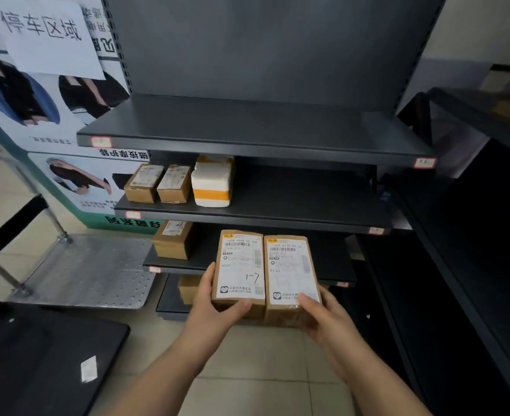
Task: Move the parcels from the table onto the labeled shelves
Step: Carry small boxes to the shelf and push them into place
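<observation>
- Both hands are curled round a parcel each. The left hand (217,301) grips the near end of the left parcel (238,268), thumb on top. The right hand (322,319) clasps the near corner of the right parcel (291,274). The two boxes are in the air, side by side and touching.
- Which would slip first?
- Probably the right one. The person holds it only at the near end, so its far end may dip and twist free on a forward reach.
- And just beyond the grip?
- The lower shelf (181,269), with a brown box (172,243) up and left of the hands. A parcel carried low could catch that edge.
- Farther up?
- The middle shelf (277,220) holds a white foam box (211,187) beside two cartons. The shelf tag (133,214) is blurred, so the handwritten mark could be matched to the wrong level.
</observation>
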